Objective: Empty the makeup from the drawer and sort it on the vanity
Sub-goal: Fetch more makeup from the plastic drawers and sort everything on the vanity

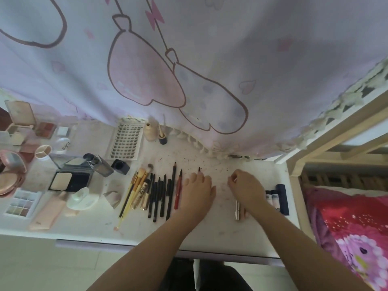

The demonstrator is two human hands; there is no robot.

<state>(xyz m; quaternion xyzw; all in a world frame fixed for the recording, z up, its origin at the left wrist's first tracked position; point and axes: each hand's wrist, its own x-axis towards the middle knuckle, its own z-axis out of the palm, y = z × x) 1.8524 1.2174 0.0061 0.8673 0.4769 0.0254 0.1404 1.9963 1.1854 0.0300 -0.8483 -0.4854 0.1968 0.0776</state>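
On the white vanity top (220, 234), my left hand (198, 192) lies palm down, its fingers curled round a dark pencil (199, 169) whose tip pokes out beyond them. It sits just right of a red pen (178, 191) and a row of black pencils and brushes (156, 196). My right hand (246, 189) is curled over slim silver tubes (237, 210) that lie on the top; their lower ends stick out under the palm. How many tubes it grips is hidden.
Dark blue tubes (282, 198) stand at the right edge. Compacts, palettes (21, 203), a foundation bottle (100, 162) and a lash box (127, 141) fill the left. A printed curtain (189, 70) hangs behind. A bed frame (294, 171) stands to the right.
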